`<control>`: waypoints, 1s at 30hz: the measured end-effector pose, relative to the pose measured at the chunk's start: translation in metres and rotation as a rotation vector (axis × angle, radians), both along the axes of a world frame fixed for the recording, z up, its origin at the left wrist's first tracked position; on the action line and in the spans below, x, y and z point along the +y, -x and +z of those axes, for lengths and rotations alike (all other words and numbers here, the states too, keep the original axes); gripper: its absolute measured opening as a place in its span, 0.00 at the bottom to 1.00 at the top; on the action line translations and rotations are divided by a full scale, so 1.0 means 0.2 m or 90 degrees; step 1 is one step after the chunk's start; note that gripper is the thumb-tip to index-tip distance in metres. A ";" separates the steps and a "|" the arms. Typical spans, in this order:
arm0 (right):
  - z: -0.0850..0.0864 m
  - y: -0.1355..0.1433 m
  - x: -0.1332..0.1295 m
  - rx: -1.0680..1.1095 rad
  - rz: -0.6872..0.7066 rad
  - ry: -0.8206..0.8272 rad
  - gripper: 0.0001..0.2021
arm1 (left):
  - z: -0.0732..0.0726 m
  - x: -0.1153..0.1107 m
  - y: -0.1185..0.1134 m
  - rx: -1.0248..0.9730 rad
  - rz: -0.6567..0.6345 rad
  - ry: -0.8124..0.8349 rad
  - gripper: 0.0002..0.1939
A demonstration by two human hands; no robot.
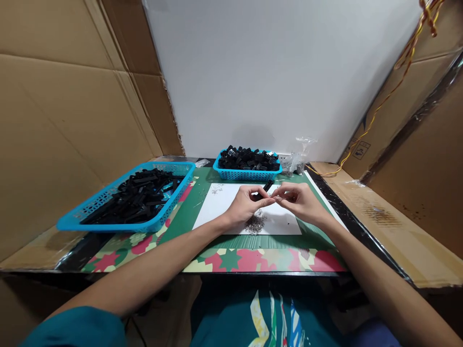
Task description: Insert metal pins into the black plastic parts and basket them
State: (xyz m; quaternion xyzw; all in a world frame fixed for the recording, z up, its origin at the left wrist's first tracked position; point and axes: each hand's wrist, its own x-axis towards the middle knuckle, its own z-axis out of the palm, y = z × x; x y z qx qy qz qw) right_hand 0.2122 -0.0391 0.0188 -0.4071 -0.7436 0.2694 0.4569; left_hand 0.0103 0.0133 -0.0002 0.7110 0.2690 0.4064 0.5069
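Observation:
My left hand (249,202) is closed around a narrow black plastic piece (268,186), whose far end sticks out beyond the fingers. Close against it, my right hand (297,199) pinches with thumb and forefinger; whatever lies between those tips is too small to make out. The fingertips of both hands meet above a white sheet (220,205). Below my left hand a pile of tiny metal parts (255,222) lies on the sheet. A smaller scatter of metal bits (217,189) rests near the sheet's far left corner.
A large blue basket (159,222) of long black pieces stands at left. Behind the sheet is a smaller blue basket (247,174) heaped with short black parts, beside clear plastic bags (293,164). Cardboard walls (72,106) flank the table; a twisted yellow wire (383,103) hangs at right.

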 end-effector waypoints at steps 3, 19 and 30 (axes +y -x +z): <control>0.00 -0.01 0.01 0.013 -0.021 0.010 0.15 | 0.01 0.00 -0.01 0.011 -0.013 -0.011 0.21; -0.08 -0.18 0.10 0.112 -0.117 0.231 0.12 | 0.05 -0.02 0.02 0.222 -0.080 -0.126 0.11; -0.16 -0.10 0.12 0.127 -0.167 0.380 0.10 | 0.01 -0.02 0.03 0.213 -0.111 -0.048 0.18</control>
